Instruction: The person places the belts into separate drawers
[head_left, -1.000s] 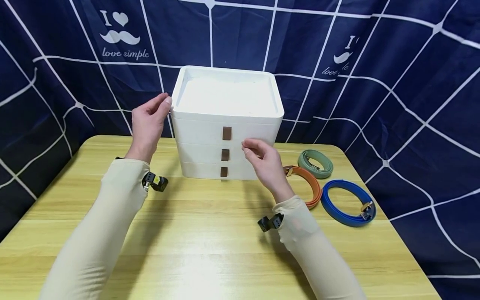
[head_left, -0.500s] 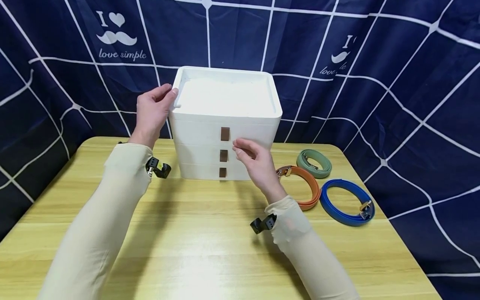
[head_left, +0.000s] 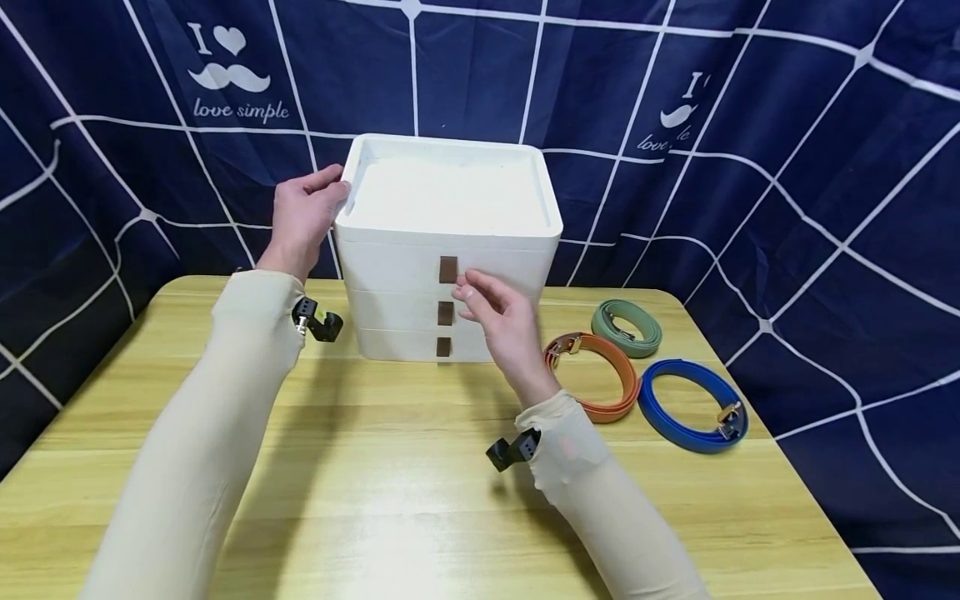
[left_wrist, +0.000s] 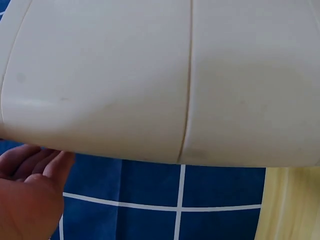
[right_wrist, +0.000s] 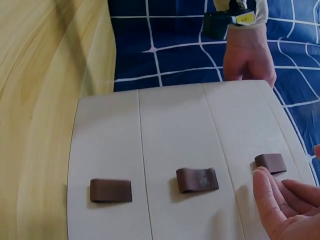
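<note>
A white drawer cabinet [head_left: 393,267] stands at the back of the table, its drawers shut. Three brown pull tabs run down its front, the top tab [head_left: 447,269] being the highest. My left hand [head_left: 303,217] holds the cabinet's upper left edge, thumb at the rim and fingers against the side; the left wrist view shows this hand [left_wrist: 32,187] at the side edge. Just right of the top tab is my right hand [head_left: 510,329], with bent fingers and nothing in its grasp. In the right wrist view its fingertips [right_wrist: 261,177] are right at the top tab [right_wrist: 271,163].
On the right of the wooden table [head_left: 390,500] lie three coiled belts: an orange belt [head_left: 626,371], a green belt [head_left: 651,337] and a blue belt [head_left: 675,429]. A dark blue curtain [head_left: 480,75] with white lines surrounds the table at the back and sides.
My right hand has moved left across the cabinet front to the top tab. My left hand has come from beside the cabinet onto its upper left edge.
</note>
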